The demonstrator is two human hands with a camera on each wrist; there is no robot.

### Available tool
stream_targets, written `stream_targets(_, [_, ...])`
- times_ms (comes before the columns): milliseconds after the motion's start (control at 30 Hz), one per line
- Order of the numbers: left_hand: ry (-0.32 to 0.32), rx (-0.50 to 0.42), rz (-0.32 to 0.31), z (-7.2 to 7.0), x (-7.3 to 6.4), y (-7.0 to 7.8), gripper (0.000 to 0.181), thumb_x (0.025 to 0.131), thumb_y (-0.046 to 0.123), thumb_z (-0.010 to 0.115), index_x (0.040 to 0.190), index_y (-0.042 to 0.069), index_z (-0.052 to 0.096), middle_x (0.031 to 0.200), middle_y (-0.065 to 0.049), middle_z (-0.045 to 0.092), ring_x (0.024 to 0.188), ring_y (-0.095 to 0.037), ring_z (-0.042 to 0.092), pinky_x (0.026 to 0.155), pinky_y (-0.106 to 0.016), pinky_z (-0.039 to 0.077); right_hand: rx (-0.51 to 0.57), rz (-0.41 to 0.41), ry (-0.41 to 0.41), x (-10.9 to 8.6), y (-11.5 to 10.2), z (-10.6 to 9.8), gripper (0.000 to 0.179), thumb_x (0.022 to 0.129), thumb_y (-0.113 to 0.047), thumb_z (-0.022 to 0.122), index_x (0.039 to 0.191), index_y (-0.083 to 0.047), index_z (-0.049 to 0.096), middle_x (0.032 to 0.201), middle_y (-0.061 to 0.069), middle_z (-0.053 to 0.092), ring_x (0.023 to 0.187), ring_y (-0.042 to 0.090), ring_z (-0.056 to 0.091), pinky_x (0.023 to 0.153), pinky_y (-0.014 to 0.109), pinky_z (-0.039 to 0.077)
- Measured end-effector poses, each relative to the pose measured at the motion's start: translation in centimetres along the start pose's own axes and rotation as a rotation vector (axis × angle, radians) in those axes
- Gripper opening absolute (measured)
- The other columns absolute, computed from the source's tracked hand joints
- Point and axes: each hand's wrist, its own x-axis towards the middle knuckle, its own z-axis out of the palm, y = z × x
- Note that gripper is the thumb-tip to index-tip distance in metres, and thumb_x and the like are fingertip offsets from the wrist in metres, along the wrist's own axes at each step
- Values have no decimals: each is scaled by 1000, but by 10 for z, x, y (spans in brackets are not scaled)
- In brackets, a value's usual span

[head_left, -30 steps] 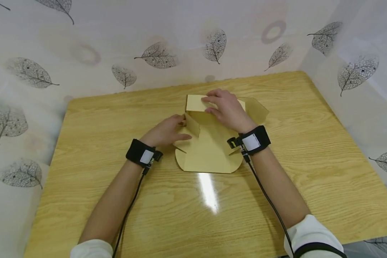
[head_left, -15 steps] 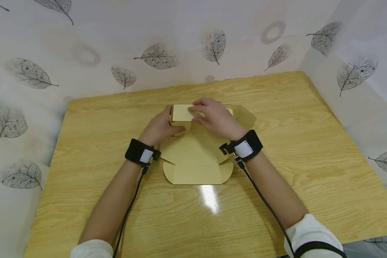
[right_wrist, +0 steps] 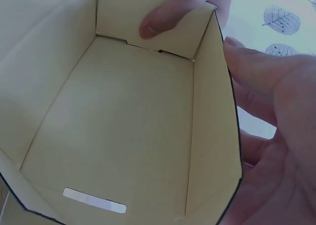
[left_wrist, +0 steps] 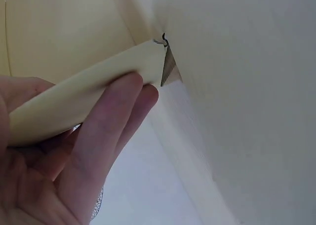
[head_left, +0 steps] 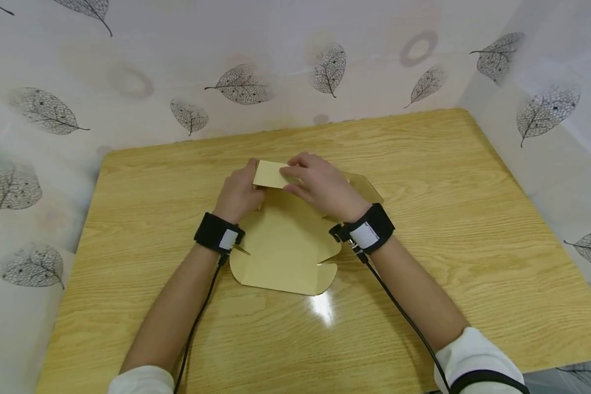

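Note:
A partly folded plain cardboard box (head_left: 283, 246) lies at mid-table, its rounded lid flap toward me. My left hand (head_left: 238, 194) pinches the raised left end wall. In the left wrist view its fingers (left_wrist: 111, 121) lie along one face of that end wall (left_wrist: 74, 94). The right wrist view shows the left thumb (right_wrist: 160, 21) inside the box, pressed on the end wall. My right hand (head_left: 322, 186) holds the far long wall (head_left: 270, 174), bent fingers on its outer face and thumb at its edge. A narrow slot (right_wrist: 94, 200) shows near the floor's open right end.
The wood-grain table (head_left: 473, 230) extends on all sides of the box. A pale cloth (head_left: 276, 44) with leaf prints hangs behind it. Black wrist straps (head_left: 374, 227) carry cameras, whose cables (head_left: 194, 323) run back along both forearms.
The box has come left and toward me and turned slightly. My left hand has gone from the loose left flap to pinching the raised end wall; my right hand moved along with the far wall.

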Motion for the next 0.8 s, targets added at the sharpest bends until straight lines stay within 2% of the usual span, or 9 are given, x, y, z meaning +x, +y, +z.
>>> stream_targets(100, [7,-2,-14,-1,0,1,47,89,3,65,134,-1,52,105,-29,73,80,-44,71,64,-49,53,-5,-2,20,1,1,2,40,104,-27,66,139,-6,68,140,19,65,126,33,63,109,45,53])
stream_targets(200, [-45,-77,-27,-2,2,-1,56,96,11,69,146,2,46,116,-27,72,80,-38,73,65,-45,56,-13,-10,54,1,5,4,39,103,-26,68,137,-6,69,140,19,65,127,35,64,112,49,51])
stream_targets(267, [-122,-166,-35,-6,4,-3,68,99,21,71,155,7,37,132,-24,66,94,-37,73,73,-44,59,-16,-13,76,2,9,4,38,102,-24,70,135,-6,70,139,19,66,128,36,64,113,51,50])
stream_targets(333, [-196,-264,-44,-11,6,-4,82,99,36,74,164,16,27,150,-21,55,116,-35,69,88,-47,61,-14,-10,92,3,13,2,38,100,-23,72,134,-6,71,140,20,67,129,37,64,115,53,48])
stream_targets(367, [-220,-298,-44,-14,7,-4,87,98,43,73,166,20,24,158,-20,48,128,-36,63,96,-51,59,-9,-5,95,3,15,1,38,100,-23,72,133,-6,72,140,19,67,130,37,63,116,54,46])
stream_targets(433, [-243,-356,-28,-19,6,-2,88,99,52,69,168,25,21,166,-16,38,144,-38,50,105,-56,55,-4,2,97,4,17,0,37,99,-23,72,133,-7,72,142,19,66,132,37,63,117,56,45])
stream_targets(500, [-234,-383,0,-22,5,-1,84,100,55,66,168,26,24,170,-13,34,149,-38,44,108,-57,54,2,10,95,5,18,-1,37,99,-24,72,133,-7,72,143,18,66,134,37,61,118,59,43])
stream_targets(633, [-209,-398,53,-22,4,-2,73,105,50,60,166,22,32,171,-9,33,146,-39,46,106,-54,55,-15,38,127,5,20,0,39,99,-28,73,132,-7,72,146,18,64,137,38,59,119,58,42])
stream_targets(800, [-114,-319,42,-22,4,-10,64,108,52,50,165,28,34,159,-19,41,132,-35,49,103,-54,50,44,114,234,1,32,-9,38,102,-25,70,132,-3,70,145,20,64,137,39,55,120,54,40])
